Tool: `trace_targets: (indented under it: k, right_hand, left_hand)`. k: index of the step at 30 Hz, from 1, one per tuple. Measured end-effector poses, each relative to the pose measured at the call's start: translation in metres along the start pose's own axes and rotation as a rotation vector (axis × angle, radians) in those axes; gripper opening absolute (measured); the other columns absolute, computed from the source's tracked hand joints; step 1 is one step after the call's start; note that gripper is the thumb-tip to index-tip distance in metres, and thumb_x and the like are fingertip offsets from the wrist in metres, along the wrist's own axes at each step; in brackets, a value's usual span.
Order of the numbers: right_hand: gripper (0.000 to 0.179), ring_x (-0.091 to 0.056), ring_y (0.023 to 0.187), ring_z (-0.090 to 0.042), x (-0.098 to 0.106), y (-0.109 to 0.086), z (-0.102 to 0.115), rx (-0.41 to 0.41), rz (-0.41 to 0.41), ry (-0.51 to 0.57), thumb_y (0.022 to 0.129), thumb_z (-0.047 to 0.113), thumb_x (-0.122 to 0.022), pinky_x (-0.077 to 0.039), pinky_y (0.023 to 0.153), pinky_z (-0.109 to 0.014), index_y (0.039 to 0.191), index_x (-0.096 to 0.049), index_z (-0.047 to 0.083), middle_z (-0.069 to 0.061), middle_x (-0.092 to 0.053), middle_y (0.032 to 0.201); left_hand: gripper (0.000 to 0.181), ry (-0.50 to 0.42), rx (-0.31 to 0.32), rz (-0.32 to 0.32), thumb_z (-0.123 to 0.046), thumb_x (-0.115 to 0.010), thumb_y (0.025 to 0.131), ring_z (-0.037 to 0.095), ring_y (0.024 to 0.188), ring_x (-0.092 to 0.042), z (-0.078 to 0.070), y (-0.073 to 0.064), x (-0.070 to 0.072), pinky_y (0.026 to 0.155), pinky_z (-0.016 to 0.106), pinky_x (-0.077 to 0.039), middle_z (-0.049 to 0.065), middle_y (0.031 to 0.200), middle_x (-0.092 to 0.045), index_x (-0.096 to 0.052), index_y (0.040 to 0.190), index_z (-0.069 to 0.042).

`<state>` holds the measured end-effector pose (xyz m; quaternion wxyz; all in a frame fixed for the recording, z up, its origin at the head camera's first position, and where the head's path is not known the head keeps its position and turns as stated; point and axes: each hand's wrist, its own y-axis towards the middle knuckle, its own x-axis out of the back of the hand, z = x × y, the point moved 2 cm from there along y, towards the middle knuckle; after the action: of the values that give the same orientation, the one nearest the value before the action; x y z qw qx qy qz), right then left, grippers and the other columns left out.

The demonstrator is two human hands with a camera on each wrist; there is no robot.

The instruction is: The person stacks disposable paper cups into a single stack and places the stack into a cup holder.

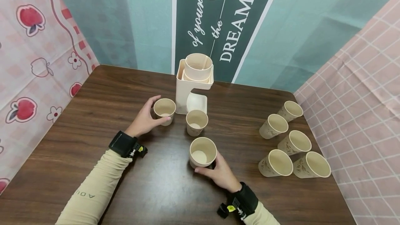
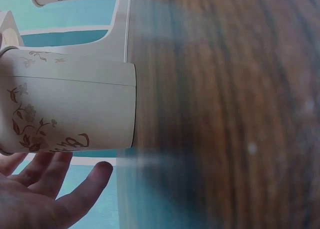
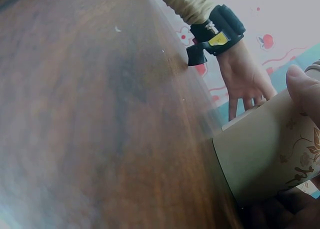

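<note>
In the head view my left hand is round a beige paper cup, thumb across its near side and fingers at its far side. The left wrist view shows brown flower print on this paper cup, with fingers beside its wall. My right hand grips another paper cup from the right, its thumb at the front. Right at the tabletop is the base of that paper cup in the right wrist view. Between the two stands a third paper cup, untouched.
A cream stand at the back holds a larger cup with a thin stick inside. Several paper cups stand at the right of the brown wooden table. Hanging cloths border the back and sides.
</note>
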<state>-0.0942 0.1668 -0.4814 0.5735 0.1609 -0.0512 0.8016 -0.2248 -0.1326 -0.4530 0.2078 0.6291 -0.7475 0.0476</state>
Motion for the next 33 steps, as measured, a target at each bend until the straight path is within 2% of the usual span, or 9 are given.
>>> trace_targets:
  k: [4,13,20,27,29,33]
  right_hand:
    - [0.078,-0.054,0.126,-0.028,-0.0003,0.0001,0.0004,-0.002,0.002,0.0,0.081,0.013,-0.088,-0.042,0.108,-0.028,0.147,-0.046,0.01,-0.009,-0.059,0.136]
    - [0.079,-0.054,0.126,-0.028,-0.0006,0.0002,-0.0004,-0.017,-0.001,0.002,0.081,0.012,-0.088,-0.041,0.108,-0.028,0.147,-0.046,0.009,-0.01,-0.059,0.136]
    - [0.079,-0.054,0.126,-0.027,0.0012,0.0,-0.0008,-0.017,0.0,-0.007,0.081,0.014,-0.088,-0.042,0.108,-0.029,0.147,-0.046,0.009,-0.01,-0.059,0.136]
    - [0.079,-0.054,0.126,-0.027,0.0016,0.0008,-0.0008,-0.012,0.0,-0.015,0.081,0.014,-0.088,-0.042,0.109,-0.029,0.147,-0.046,0.009,-0.01,-0.059,0.136]
    - [0.078,-0.054,0.126,-0.027,0.0014,0.0007,-0.0011,-0.012,0.0,-0.013,0.081,0.014,-0.088,-0.042,0.108,-0.028,0.147,-0.046,0.009,-0.01,-0.06,0.135]
    - [0.077,-0.054,0.126,-0.027,0.0007,0.0008,-0.0021,-0.01,0.003,-0.007,0.081,0.013,-0.088,-0.041,0.109,-0.028,0.146,-0.047,0.008,-0.01,-0.06,0.135]
  left_hand:
    - [0.088,0.007,-0.006,0.002,-0.013,-0.085,0.084,0.035,0.128,-0.05,0.0022,0.0007,0.0003,0.107,0.048,-0.038,0.02,0.143,-0.048,-0.033,0.154,0.001]
    - [0.085,0.017,-0.007,0.024,-0.016,-0.085,0.086,0.031,0.121,-0.053,0.003,0.0011,0.0006,0.09,0.037,-0.045,0.018,0.14,-0.051,-0.035,0.153,-0.001]
    - [0.083,0.023,0.002,0.018,-0.014,-0.084,0.086,0.032,0.118,-0.054,-0.0001,0.0017,-0.001,0.088,0.04,-0.046,0.018,0.139,-0.052,-0.036,0.153,-0.003]
    - [0.08,0.024,0.015,0.021,-0.004,-0.081,0.086,0.039,0.116,-0.054,-0.002,0.0033,-0.0026,0.089,0.046,-0.047,0.026,0.14,-0.049,-0.035,0.152,0.003]
    - [0.08,0.025,0.013,0.022,-0.004,-0.081,0.087,0.038,0.114,-0.055,-0.0026,0.003,-0.0012,0.088,0.042,-0.048,0.025,0.139,-0.05,-0.036,0.152,0.002]
    - [0.079,0.007,0.003,0.022,-0.009,-0.082,0.087,0.03,0.112,-0.057,-0.0037,0.0023,0.0034,0.085,0.027,-0.049,0.019,0.138,-0.052,-0.038,0.152,-0.002]
